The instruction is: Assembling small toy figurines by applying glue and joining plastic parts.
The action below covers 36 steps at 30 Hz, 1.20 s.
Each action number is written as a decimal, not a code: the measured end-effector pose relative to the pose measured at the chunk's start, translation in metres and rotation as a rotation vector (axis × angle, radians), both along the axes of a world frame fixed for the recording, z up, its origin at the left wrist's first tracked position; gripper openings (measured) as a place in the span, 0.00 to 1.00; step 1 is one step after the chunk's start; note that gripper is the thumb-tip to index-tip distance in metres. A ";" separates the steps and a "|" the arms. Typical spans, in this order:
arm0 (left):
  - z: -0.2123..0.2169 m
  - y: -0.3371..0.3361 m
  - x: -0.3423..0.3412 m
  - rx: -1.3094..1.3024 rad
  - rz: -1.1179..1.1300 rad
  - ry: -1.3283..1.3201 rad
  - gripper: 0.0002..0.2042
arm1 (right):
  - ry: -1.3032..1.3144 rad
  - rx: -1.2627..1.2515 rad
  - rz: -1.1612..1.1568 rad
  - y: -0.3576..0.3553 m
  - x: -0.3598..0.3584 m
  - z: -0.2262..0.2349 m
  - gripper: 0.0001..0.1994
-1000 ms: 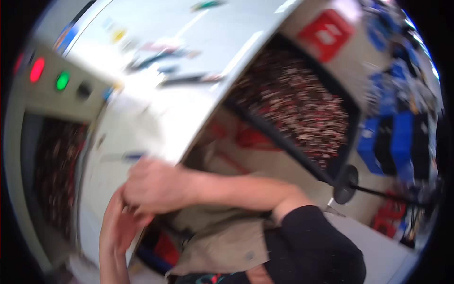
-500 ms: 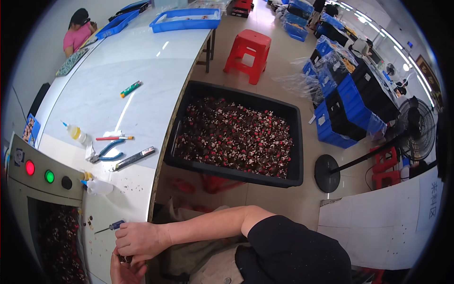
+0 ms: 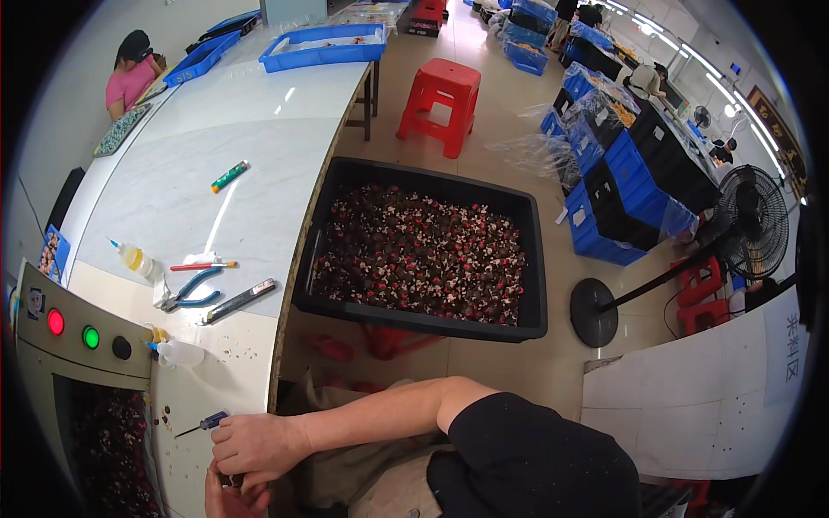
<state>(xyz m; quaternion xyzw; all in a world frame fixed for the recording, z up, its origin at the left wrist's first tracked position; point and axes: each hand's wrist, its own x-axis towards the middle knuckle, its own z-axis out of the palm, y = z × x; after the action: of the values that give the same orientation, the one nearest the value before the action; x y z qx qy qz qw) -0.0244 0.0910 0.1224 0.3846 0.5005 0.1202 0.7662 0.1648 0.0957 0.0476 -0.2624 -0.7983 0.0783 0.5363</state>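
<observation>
Head view, lower left of frame: right hand [image 3: 255,445] curled over left hand [image 3: 226,498], pinching small dark part [image 3: 229,479] at white surface [image 3: 216,207] edge; left grip unclear; small screwdriver [image 3: 200,424] just above.

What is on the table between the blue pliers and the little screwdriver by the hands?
In the head view, a small clear squeeze bottle lies on its side between the blue pliers and the little screwdriver, with tiny dark crumbs around it.

Red stool [image 3: 439,101], blue trays [image 3: 321,47], black bin [image 3: 535,259] of dark, red and white pieces [image 3: 419,255]
</observation>
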 end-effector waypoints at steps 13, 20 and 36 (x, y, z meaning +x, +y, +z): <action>-0.004 -0.002 -0.007 0.043 0.211 -0.004 0.20 | -0.026 0.010 0.072 0.013 -0.009 0.005 0.15; 0.004 0.007 -0.007 0.005 0.257 -0.006 0.24 | -0.108 -0.099 0.061 0.014 -0.016 0.004 0.15; 0.006 0.001 -0.020 0.002 0.224 -0.026 0.24 | -0.092 -0.068 0.078 0.010 -0.027 0.007 0.13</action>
<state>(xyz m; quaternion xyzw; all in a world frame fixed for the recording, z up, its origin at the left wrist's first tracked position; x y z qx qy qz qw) -0.0444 0.0924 0.1286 0.3254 0.5303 0.2106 0.7540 0.1379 0.1058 0.0547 -0.2524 -0.8288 0.1141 0.4862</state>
